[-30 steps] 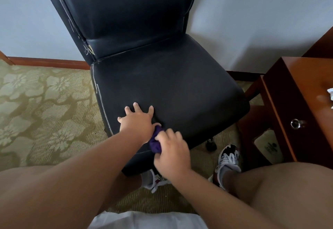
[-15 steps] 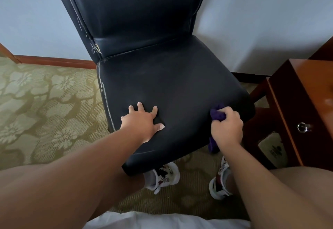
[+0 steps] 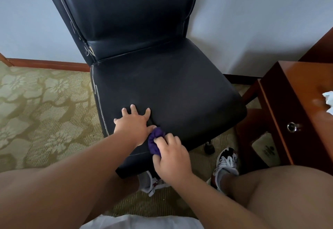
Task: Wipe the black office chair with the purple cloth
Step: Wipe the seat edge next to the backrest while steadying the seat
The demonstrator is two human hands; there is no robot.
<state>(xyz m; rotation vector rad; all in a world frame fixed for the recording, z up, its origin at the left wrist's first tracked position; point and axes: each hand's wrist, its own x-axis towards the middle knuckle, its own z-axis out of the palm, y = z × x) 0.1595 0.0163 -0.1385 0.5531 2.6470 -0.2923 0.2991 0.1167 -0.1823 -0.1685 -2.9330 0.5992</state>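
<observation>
Two hands on black office chair (image 3: 171, 91): left hand (image 3: 132, 125) flat, splayed; right hand (image 3: 171, 158) grip clutches purple cloth (image 3: 154, 143).

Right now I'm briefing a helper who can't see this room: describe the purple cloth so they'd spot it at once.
Find the black office chair against the pale wall. At the front edge of its seat, the right hand grips a bunched purple cloth, beside the left hand spread flat on the seat. It is the only purple thing in view, crumpled against black upholstery.
</observation>
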